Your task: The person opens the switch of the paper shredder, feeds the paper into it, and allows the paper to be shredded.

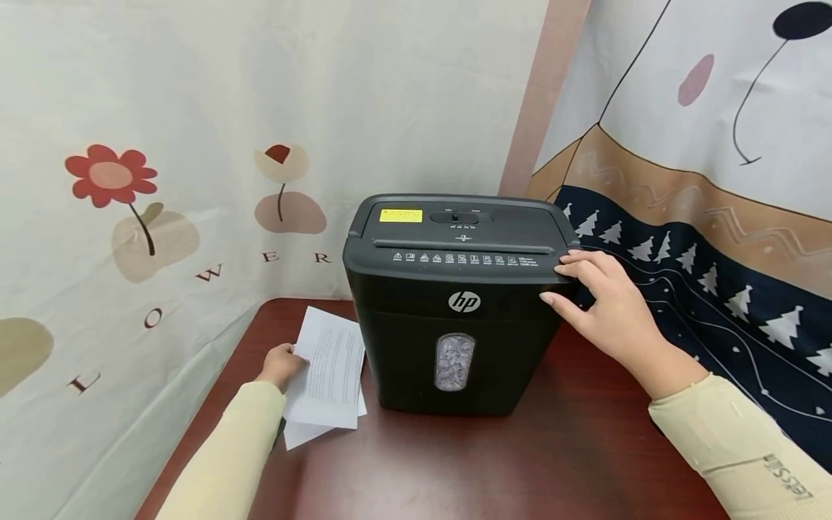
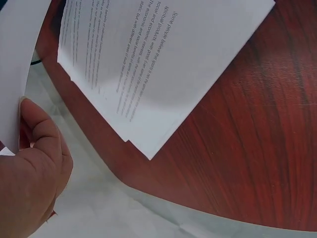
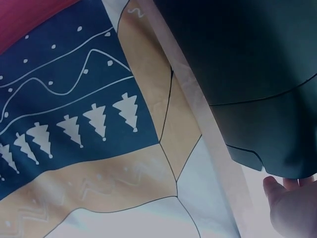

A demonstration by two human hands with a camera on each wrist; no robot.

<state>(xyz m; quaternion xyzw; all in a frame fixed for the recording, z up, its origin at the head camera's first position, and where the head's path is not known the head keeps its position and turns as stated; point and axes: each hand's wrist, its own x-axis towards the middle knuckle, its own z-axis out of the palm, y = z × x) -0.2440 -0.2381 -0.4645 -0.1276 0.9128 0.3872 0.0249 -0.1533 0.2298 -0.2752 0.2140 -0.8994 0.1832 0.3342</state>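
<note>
Shredder (image 1: pixel 406 354) x1 – R grip (image 1: pixel 611 307) apart, touching it; L grip (image 1: pixel 281 365) pinching 1 sheet (image 1: pixel 328 368) – 2+ pages (image 2: pixel 153 69) below.

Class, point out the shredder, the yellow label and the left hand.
Shredder (image 1: pixel 458 323), head view: middle of its front face.
Yellow label (image 1: pixel 400 215), head view: its middle.
Left hand (image 1: pixel 281 366), head view: back of the hand.

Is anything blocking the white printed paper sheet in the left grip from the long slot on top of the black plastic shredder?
Only the shredder's upright body stands between the sheet and slot; the sheet probably needs lifting over its edge. The right grip, at the top's right end, leaves the slot uncovered.
</note>
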